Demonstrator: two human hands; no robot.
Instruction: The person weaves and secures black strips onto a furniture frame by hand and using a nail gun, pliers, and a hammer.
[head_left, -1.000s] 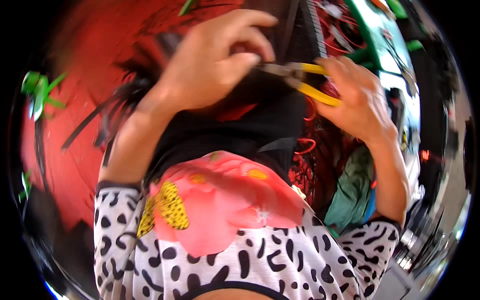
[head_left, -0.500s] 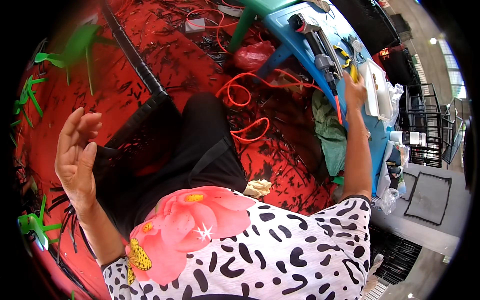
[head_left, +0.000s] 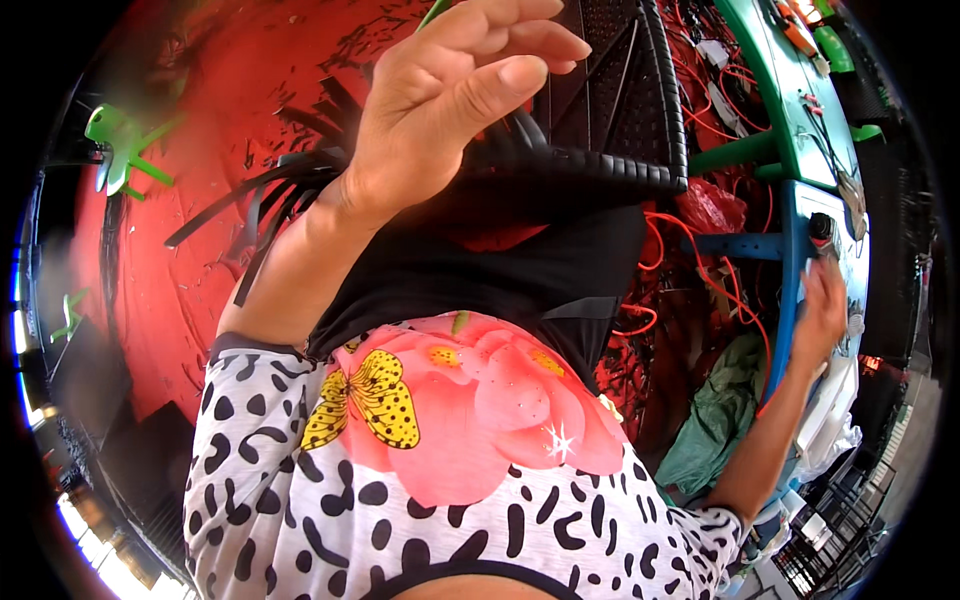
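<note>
No lettering, label, number or sign is legible anywhere in view.

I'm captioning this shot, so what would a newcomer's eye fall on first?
Probably the big pink flower on the shirt, lower middle. Then the left hand, open and large at upper centre, near the black woven piece; the red floor spreads at left, and the right hand is at the blue table, far right.
</note>
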